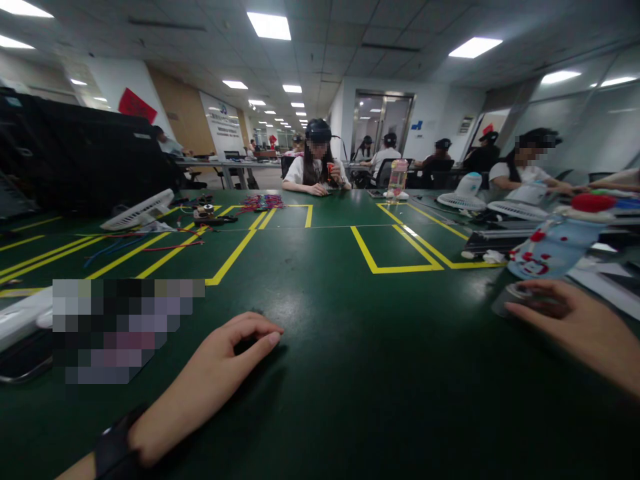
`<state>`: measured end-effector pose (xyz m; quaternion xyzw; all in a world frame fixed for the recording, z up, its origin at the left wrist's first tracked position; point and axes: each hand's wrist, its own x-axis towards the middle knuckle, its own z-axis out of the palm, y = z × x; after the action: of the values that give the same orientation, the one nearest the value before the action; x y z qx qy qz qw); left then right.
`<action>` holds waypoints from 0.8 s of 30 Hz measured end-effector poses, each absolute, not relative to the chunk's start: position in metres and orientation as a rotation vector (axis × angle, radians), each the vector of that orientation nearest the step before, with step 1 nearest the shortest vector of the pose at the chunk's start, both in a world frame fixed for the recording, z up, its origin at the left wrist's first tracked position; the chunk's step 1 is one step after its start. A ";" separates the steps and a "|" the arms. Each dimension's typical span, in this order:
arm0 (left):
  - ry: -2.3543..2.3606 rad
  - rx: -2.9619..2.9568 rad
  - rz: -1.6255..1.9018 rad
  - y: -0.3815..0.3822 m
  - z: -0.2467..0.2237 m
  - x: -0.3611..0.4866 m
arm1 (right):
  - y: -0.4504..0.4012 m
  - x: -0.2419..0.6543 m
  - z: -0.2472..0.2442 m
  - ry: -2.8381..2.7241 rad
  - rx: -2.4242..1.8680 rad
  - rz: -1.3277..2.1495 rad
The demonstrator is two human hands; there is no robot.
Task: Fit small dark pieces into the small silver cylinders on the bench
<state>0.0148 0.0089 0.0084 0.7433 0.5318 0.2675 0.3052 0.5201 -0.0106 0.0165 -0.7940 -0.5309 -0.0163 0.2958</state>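
Note:
My left hand (pixel 227 357) rests on the green table (pixel 320 400) left of the middle, fingers curled with thumb and fingertips near each other; whether anything is between them I cannot make out. A dark band is on that wrist. At the right, my right hand (pixel 565 310) has its thumb and fingers around a small grey, partly see-through round object (pixel 506 301) on the table. Just behind it stands a light blue bottle (pixel 555 243) with a red top.
Loose wires (pixel 263 202), a white fan (pixel 143 212) and small parts lie at the back left. More white fans (pixel 460 197), a clear bottle (pixel 397 180) and black parts stand back right. Across the table sits a person (pixel 315 163). Yellow tape marks the tabletop.

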 end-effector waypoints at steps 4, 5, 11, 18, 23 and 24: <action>1.398 2.006 0.694 0.011 0.004 0.015 | -0.008 0.466 0.014 -1.525 -1.882 0.135; 1.395 2.014 0.694 0.011 0.004 0.016 | -0.008 0.443 0.015 -1.612 -1.767 0.188; 1.398 2.066 0.711 0.009 0.004 0.014 | -0.011 0.303 0.021 -2.075 -1.150 0.529; 1.402 2.129 0.816 0.004 0.015 0.034 | -0.010 0.278 -0.001 -2.019 -1.110 0.665; 1.124 2.196 0.862 0.000 0.034 0.082 | -0.008 0.280 -0.009 -1.973 -1.067 0.759; 1.103 2.189 0.873 0.000 0.036 0.089 | -0.008 0.280 -0.009 -1.977 -1.054 0.766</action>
<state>0.0885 0.0003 0.0363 0.8109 0.4084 0.3234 0.2665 0.2800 -0.0080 -0.0087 -0.4123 -0.7733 0.2994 0.3772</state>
